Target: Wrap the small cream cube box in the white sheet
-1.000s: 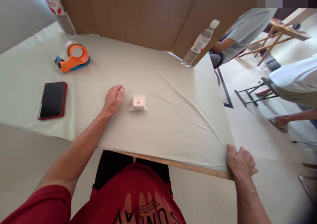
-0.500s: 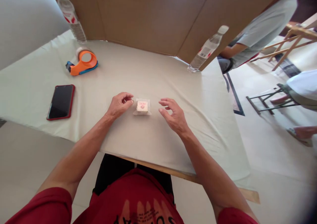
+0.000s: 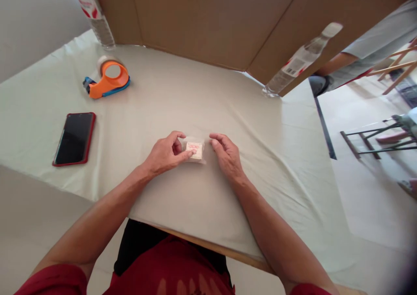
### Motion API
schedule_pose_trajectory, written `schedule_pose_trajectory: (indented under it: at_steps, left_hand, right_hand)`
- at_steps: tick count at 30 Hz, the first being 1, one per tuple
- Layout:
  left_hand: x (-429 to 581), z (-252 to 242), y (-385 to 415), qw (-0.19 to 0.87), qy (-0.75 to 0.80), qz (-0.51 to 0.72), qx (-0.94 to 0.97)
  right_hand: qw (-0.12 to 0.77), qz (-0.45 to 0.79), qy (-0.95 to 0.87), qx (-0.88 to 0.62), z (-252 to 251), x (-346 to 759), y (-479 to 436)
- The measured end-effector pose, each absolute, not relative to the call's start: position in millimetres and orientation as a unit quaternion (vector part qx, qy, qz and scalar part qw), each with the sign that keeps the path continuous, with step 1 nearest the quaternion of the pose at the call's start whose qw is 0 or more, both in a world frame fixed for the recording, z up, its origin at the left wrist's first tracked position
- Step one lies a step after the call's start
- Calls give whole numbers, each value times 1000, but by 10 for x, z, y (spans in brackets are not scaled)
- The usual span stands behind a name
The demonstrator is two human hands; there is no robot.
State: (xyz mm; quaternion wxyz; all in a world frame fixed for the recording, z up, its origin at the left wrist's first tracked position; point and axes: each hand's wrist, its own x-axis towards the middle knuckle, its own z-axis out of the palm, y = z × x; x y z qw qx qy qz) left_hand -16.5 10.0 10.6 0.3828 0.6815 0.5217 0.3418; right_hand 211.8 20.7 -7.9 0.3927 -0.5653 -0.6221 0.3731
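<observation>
The small wrapped block (image 3: 196, 150), its clear wrapper spreading past its sides, rests on the cloth-covered tabletop (image 3: 182, 97). The left hand (image 3: 164, 155) curves around the block's left side: the thumb tip overlaps its printed face, the forefinger reaches the wrapper's far left corner, and thumb and forefinger stand apart. Whether this grip pinches the block, I cannot tell. The right hand (image 3: 229, 158) is just right of the block, its grip loosely curled around nothing, thumb and forefinger tips near each other with a slim gap between them and the wrapper.

Toward the wearer from the block, a strip of cloth runs to the tabletop's wooden front edge (image 3: 185, 237), which both forearms cross. Beyond the block, a broad stretch of cloth reaches the cardboard panel (image 3: 208, 21), the upright barrier at the back. Right of the block, creased cloth extends to the side edge, with the floor and a folding stool (image 3: 374, 143) past it.

Well left of the block lies the phone (image 3: 74, 137); left and farther back sits the orange tape dispenser (image 3: 109, 83). One bottle (image 3: 94, 17) stands far back-left of the block, another bottle (image 3: 301, 62) back-right, both beside the panel.
</observation>
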Motion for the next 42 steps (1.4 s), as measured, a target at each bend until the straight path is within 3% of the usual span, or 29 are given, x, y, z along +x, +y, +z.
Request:
schedule_pose_trajectory:
  at_steps: [6,11,32,42]
  left_hand:
    - [-115,65,80,389,498,341,696]
    - [-106,72,82,395,496,338,696]
    - [-98,54,111,453,507,320,659]
    - [-79,52,122,482,506,315,642]
  right_hand:
    - [256,406,-688,-545,155,2121,624]
    - [197,465,-700,-505,179,2034,856]
    - [190,457,-749,-440,192,2003,803]
    - [192,544,-707,-409,189,2071,825]
